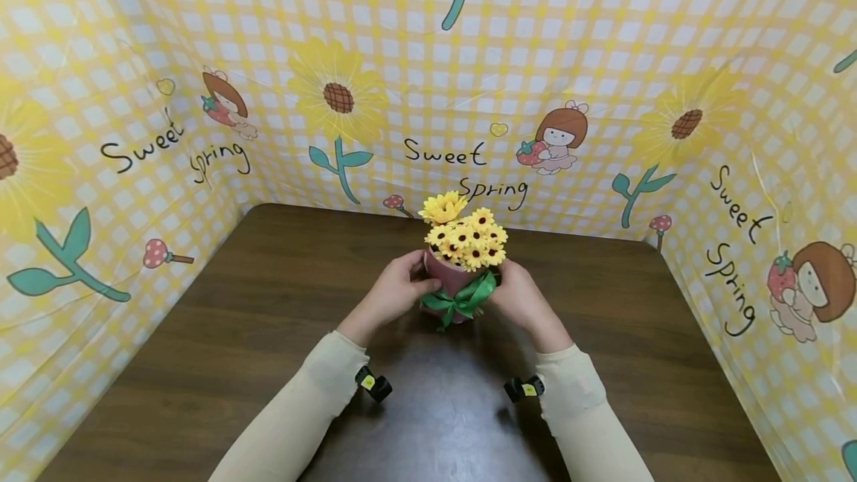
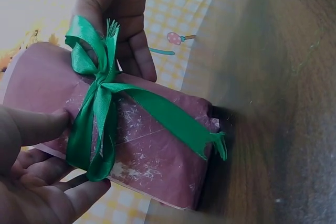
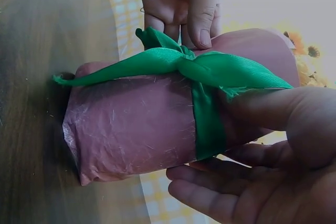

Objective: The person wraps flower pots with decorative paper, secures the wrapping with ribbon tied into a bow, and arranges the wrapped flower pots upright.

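Note:
A bouquet of yellow artificial flowers (image 1: 465,240) stands upright in dusky pink wrapping (image 2: 152,156), tied round with a green ribbon bow (image 3: 205,72). On its left side, my left hand (image 1: 396,288) grips the wrapping, thumb in front and fingers round the side. From the right, my right hand (image 1: 525,300) holds the bouquet; its thumb lies partly under the bow in the right wrist view, with the fingers spread along the far side. The wrapping is creased, with pale scuffs near the bottom. In the wrist views, its base is at the tabletop.
The dark brown wooden table (image 1: 268,370) spreads out around the bouquet. Yellow checked cloth (image 1: 415,80) printed with sunflowers and lettering rises at the back and both sides. Black bands with small devices (image 1: 373,384) sit at both wrists.

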The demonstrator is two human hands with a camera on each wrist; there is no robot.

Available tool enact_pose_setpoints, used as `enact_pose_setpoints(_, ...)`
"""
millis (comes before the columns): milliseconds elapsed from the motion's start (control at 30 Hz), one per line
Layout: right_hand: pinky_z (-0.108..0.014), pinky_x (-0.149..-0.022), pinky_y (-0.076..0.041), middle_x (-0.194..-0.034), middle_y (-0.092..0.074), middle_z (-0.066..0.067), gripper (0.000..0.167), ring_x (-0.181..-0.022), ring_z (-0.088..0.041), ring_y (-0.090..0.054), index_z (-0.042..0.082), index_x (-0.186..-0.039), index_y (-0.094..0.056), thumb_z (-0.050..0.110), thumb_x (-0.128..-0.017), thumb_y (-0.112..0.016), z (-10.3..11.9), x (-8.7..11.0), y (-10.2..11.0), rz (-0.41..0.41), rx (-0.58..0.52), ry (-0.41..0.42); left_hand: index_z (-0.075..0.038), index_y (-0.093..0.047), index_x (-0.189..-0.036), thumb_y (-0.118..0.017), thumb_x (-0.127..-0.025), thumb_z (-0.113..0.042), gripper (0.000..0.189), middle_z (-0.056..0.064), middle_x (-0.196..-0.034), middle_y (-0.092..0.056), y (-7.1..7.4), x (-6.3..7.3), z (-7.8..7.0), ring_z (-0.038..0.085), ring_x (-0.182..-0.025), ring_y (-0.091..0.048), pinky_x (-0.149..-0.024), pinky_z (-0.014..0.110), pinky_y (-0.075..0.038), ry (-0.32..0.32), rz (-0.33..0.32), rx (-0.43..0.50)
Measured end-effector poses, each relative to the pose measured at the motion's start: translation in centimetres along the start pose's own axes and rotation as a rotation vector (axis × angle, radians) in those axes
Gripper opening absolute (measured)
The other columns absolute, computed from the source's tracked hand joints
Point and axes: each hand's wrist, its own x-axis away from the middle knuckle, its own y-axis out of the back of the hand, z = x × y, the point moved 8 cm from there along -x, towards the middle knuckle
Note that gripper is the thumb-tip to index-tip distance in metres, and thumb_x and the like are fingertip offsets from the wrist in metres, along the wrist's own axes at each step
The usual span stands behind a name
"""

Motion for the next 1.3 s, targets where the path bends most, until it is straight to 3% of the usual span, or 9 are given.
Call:
enact_pose_setpoints(367, -0.045, -0.097, -0.051, -0.123, -0.069, -0.011, 0.05, -0.11, -0.024, -0.063, 0.008, -0.13, -0.062, 0.021, -0.084, -0.076, -0.3, -0.1, -0.4, 0.038, 0.061, -0.005, -0.01, -0.059, -0.139, -0.073, -0.096, -0.013, 0.046, 0.005, -0.133, -0.068, 0.1, -0.1, 0.6, 0.021, -0.124, -0.063, -0.102, 0.044, -0.051, 0.011, 0.033, -0.06)
enact_pose_setpoints(667, -0.044, -0.095, -0.051, -0.119, -0.068, -0.011, 0.044, -0.105, -0.023, -0.061, 0.007, -0.127, -0.063, 0.017, -0.085, -0.073, -0.3, 0.0, -0.6, 0.061, 0.076, -0.004, -0.009, -0.059, -0.138, -0.072, -0.096, -0.011, 0.043, 0.006, -0.131, -0.068, 0.0, 0.2, 0.5, 0.02, -0.12, -0.065, -0.097, 0.04, -0.054, 0.063, 0.051, -0.06)
enact_pose_setpoints(1067, -0.042, -0.094, -0.05, -0.116, -0.069, -0.009, 0.043, -0.102, -0.02, -0.059, 0.008, -0.126, -0.063, 0.016, -0.085, -0.074, -0.4, -0.2, -1.3, 0.092, 0.097, 0.026, -0.004, -0.056, -0.139, -0.071, -0.096, -0.009, 0.045, 0.012, -0.132, -0.067, 0.1, 0.3, 1.1, 0.023, -0.121, -0.064, -0.094, 0.037, -0.056, 0.086, 0.115, -0.03)
enact_pose_setpoints(1300, -0.042, -0.093, -0.05, -0.112, -0.069, -0.009, 0.039, -0.1, -0.021, -0.059, 0.007, -0.122, -0.065, 0.013, -0.084, -0.075, -0.5, -0.2, -1.6, 0.11, 0.102, 0.016, -0.006, -0.058, -0.136, -0.072, -0.095, -0.009, 0.043, 0.01, -0.129, -0.068, 0.2, 0.3, 1.3, 0.021, -0.115, -0.066, -0.092, 0.037, -0.056, 0.091, 0.14, -0.073)
